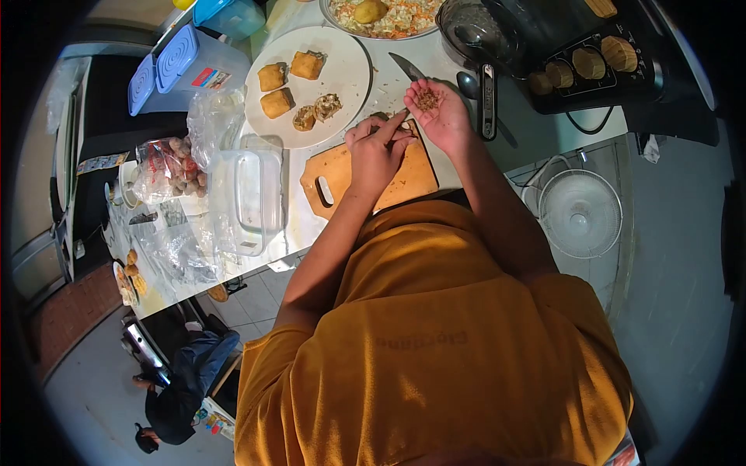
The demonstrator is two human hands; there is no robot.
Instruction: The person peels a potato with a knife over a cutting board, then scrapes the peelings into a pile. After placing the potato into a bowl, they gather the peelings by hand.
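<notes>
My right hand (pixel 441 116) is turned palm up and slightly cupped, with a small heap of brown crumbly food bits (pixel 427 99) in it. Over the wooden cutting board (pixel 423 167), my left hand (pixel 373 151) reaches its index finger toward that palm. Its other fingers are curled, and whatever they hold is mostly hidden. Beyond them a knife (pixel 406 67) lies on the table, its blade pointing away. On the white plate (pixel 342 58) sit several fried tofu pieces (pixel 307 65), two of them opened with filling showing.
A bowl of shredded vegetable filling (pixel 400 15) stands at the back. To the right are a dark pan (pixel 474 35), a spoon (pixel 468 85) and a black appliance (pixel 606 70). A clear plastic container (pixel 272 202) and plastic bags (pixel 171 175) lie left. Another person (pixel 175 400) sits lower left.
</notes>
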